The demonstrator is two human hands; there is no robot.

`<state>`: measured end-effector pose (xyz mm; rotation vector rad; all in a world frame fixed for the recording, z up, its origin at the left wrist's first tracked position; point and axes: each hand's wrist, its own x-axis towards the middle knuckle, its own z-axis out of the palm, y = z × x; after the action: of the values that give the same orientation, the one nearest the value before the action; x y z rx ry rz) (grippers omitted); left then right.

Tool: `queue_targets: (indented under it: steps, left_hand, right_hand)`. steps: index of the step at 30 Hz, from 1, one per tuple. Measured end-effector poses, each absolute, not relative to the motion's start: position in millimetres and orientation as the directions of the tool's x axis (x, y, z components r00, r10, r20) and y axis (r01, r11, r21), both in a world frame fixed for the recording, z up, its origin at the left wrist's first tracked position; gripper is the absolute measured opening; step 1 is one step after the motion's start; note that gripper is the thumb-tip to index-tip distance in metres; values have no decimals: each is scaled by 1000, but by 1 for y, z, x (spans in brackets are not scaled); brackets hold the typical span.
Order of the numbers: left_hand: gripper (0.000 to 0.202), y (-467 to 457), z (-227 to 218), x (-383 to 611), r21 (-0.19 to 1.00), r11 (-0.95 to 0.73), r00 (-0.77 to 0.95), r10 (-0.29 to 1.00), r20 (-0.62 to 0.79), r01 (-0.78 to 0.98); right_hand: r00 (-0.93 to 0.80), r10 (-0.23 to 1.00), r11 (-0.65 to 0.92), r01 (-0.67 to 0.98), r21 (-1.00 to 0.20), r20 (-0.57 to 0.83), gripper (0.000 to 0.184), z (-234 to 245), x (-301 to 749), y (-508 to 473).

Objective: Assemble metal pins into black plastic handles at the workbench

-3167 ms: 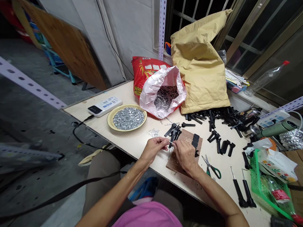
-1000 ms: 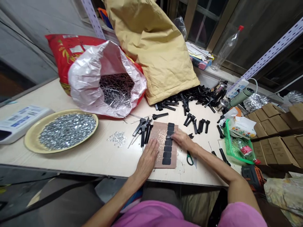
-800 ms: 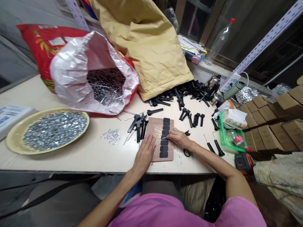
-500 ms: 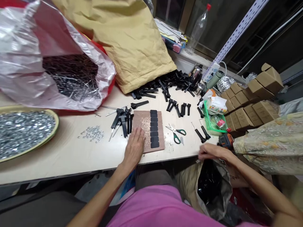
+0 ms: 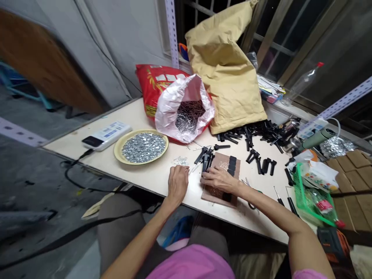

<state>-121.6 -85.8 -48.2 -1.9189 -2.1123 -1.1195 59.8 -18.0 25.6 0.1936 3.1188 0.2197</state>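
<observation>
My left hand (image 5: 178, 184) is over the table just in front of a small pile of shiny metal pieces (image 5: 180, 160). Its fingers are curled together and whatever they hold is hidden. My right hand (image 5: 219, 179) reaches across a brown wooden board (image 5: 209, 196), palm down, fingers stretched out and partly apart. Its fingertips are close to a cluster of black plastic handles (image 5: 205, 158), some with metal rods; I cannot tell whether they touch. Black rounded pads (image 5: 231, 164) lie in a row on the board beside pale tiny bits (image 5: 223, 165). Scissors (image 5: 252, 205) are partly hidden under my right forearm.
A yellow dish (image 5: 116, 152) of metal pieces and a power bank (image 5: 107, 135) stand left. Behind are an open sack (image 5: 164, 112) of metal rods and a tan bag (image 5: 232, 93). More black parts (image 5: 264, 130), a green basket (image 5: 299, 193) and cardboard boxes (image 5: 350, 186) are right.
The view has swung left. My right hand has moved from the open bag below the table's right edge to the board. My left hand has left the board for the metal pile.
</observation>
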Motion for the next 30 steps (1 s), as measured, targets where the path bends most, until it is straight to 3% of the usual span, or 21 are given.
queue_targets:
  steps: [7, 11, 14, 17, 22, 25, 27, 30]
  left_hand:
    - [34, -70, -55, -146, 385, 96, -274, 855, 441, 918]
    - [31, -60, -51, -141, 364, 89, -243, 882, 403, 927]
    - [30, -54, -47, -138, 316, 92, -209, 909, 360, 944]
    - [29, -51, -43, -139, 274, 63, -150, 938, 312, 960]
    - [29, -48, -36, -141, 268, -16, -60, 961, 270, 963]
    - [23, -46, -34, -142, 414, -14, -104, 959, 263, 910]
    - [17, -46, -32, -143, 630, -6, -186, 953, 238, 776]
    - [11, -51, -23, -145, 971, 45, -266, 964, 20, 236]
  right_hand:
    - [-993, -75, 979, -91, 185, -89, 21, 4, 30, 17]
    - [-991, -115, 989, -108, 103, 64, 26, 8, 28, 20]
    - [-945, -6, 1000, -7, -3, 327, 28, 16, 29, 17]
    - [-839, 189, 980, 126, -157, 511, 26, 25, 31, 6]
    - [-731, 473, 871, 305, -386, 491, 30, 32, 33, -11]
    - [-683, 574, 804, 367, -467, 452, 36, 29, 35, -14]
    - [-653, 613, 777, 396, -489, 445, 37, 25, 36, -15]
    - [-629, 629, 770, 429, -472, 456, 31, 20, 37, -16]
